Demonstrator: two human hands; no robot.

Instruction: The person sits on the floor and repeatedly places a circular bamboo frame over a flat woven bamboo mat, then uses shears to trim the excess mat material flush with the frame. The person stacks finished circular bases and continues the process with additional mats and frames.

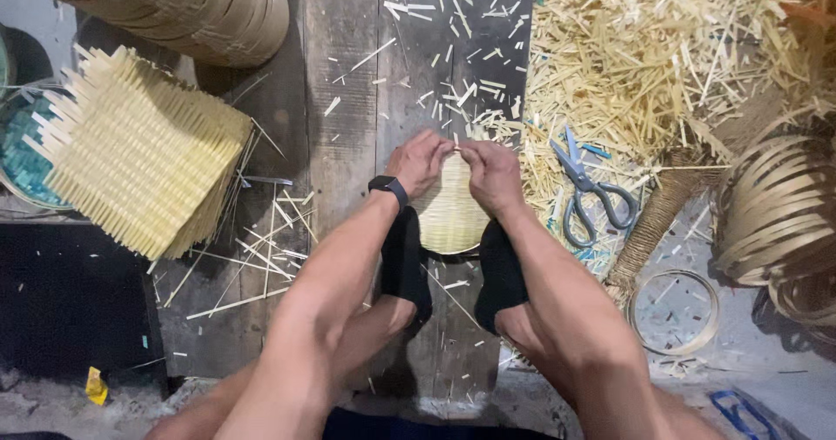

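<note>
1. Left hand (420,163) & right hand (490,174) meet at the top edge of a small round woven bamboo piece (450,218), both pinching a thin strip there, fingertips nearly touching.
2. Piece stands between two black-socked feet (406,261), prob. clamped to keep it steady, on a dark wooden board (344,100).
3. Scissors (589,193) lie just right of the hands, in easy reach, at the edge of the bamboo offcut pile (644,57).
4. Stack of square woven mats (139,152) at the board's left edge; bamboo hoops (778,218) far right.
</note>
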